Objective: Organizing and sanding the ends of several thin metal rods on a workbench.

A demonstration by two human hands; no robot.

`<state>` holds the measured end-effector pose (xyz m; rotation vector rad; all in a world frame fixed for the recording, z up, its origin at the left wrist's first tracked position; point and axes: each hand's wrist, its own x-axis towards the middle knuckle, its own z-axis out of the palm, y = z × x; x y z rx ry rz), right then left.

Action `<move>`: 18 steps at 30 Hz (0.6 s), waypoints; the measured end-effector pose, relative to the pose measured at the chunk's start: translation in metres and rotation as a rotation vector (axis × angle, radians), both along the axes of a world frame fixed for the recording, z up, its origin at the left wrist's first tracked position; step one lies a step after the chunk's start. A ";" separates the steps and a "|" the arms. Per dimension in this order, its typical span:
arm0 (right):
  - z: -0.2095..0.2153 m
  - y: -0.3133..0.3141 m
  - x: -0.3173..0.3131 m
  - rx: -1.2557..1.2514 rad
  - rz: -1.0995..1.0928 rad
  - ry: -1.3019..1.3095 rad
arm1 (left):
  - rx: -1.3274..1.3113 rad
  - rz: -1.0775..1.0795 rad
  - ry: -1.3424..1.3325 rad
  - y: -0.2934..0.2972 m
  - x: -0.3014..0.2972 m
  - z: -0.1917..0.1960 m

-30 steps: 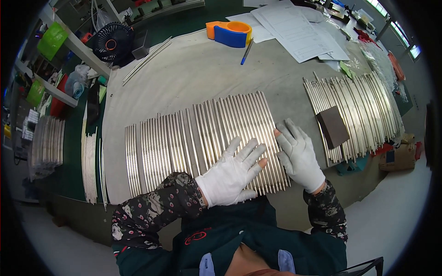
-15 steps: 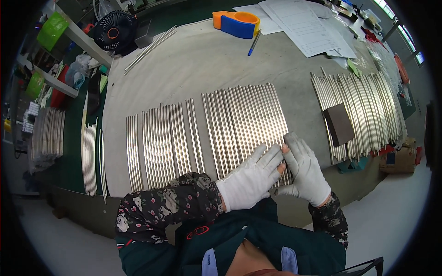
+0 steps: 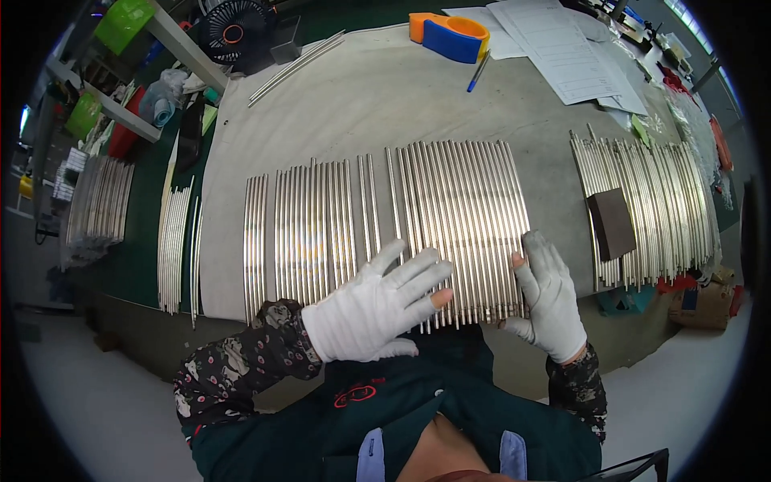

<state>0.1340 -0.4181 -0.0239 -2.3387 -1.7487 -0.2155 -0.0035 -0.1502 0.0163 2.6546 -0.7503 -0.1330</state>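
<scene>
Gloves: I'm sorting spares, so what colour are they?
White, on both the left hand and right hand, head view.

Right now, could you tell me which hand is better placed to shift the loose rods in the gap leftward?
Probably the left hand: its fingers lie spread just below the loose rods, while the right hand rests at the main bundle's right edge.

cardboard box [image 3: 697, 301]: brown, open, on floor at table's right end, a dark blue panel on its side | printed paper sheets [image 3: 562, 48]: white, overlapping stack, table's far right | other labels, signs, screens: 0 discernible
</scene>
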 end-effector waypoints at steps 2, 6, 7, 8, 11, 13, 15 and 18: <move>0.001 0.001 0.002 0.003 0.012 0.011 | 0.108 0.138 0.003 0.036 -0.021 -0.001; 0.005 0.007 0.002 0.001 0.022 0.037 | 0.191 0.383 -0.026 0.066 -0.052 -0.017; 0.005 0.008 0.002 -0.001 0.022 0.041 | 0.189 0.383 -0.021 0.066 -0.055 -0.021; 0.004 0.010 0.002 -0.005 0.022 0.043 | 0.178 0.383 -0.020 0.063 -0.053 -0.022; 0.002 0.015 0.002 -0.012 0.024 0.042 | 0.183 0.359 0.010 0.044 -0.034 -0.021; 0.002 0.016 0.001 -0.007 0.037 0.041 | 0.058 0.337 -0.053 0.031 -0.022 -0.032; 0.001 0.016 0.001 0.002 0.051 0.040 | 0.025 0.304 -0.041 0.014 -0.007 -0.030; 0.001 0.014 -0.001 0.016 0.080 0.030 | -0.057 0.161 -0.017 -0.008 -0.003 -0.026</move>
